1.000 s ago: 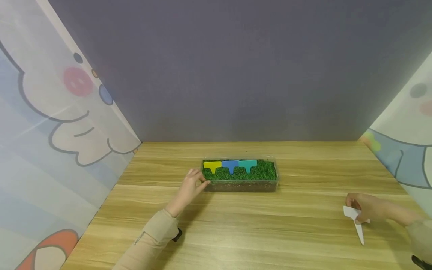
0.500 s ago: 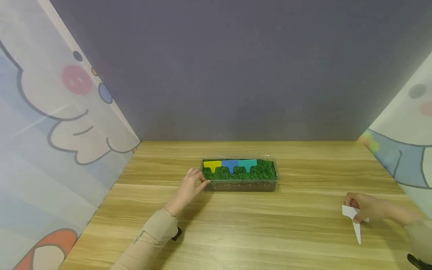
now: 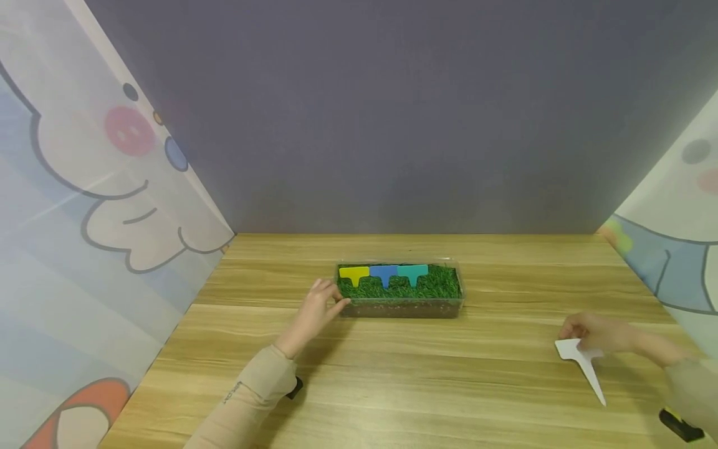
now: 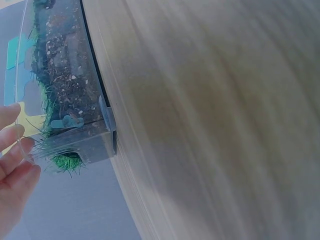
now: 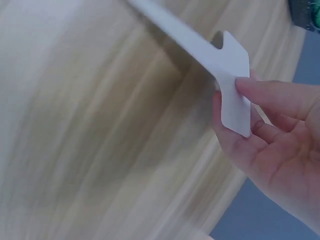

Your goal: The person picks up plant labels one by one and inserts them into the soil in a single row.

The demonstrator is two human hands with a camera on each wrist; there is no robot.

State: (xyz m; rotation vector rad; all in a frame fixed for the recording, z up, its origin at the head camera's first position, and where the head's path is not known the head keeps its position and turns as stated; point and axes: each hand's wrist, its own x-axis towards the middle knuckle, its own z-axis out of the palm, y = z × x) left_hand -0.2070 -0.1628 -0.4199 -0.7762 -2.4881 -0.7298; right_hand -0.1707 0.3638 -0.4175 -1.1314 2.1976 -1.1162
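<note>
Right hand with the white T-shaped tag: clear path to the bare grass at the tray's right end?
Probably yes. The right hand pinches the white T-shaped plastic tag; bare wooden table lies between it and the clear grass tray.

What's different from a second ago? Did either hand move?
The right hand has lifted the white marker slightly and swung it: its head now sits further left and the stake slants down to the right. It grips the marker as before. The left hand stays against the left end of the grass tray, and the yellow, blue and teal markers stand unmoved.
</note>
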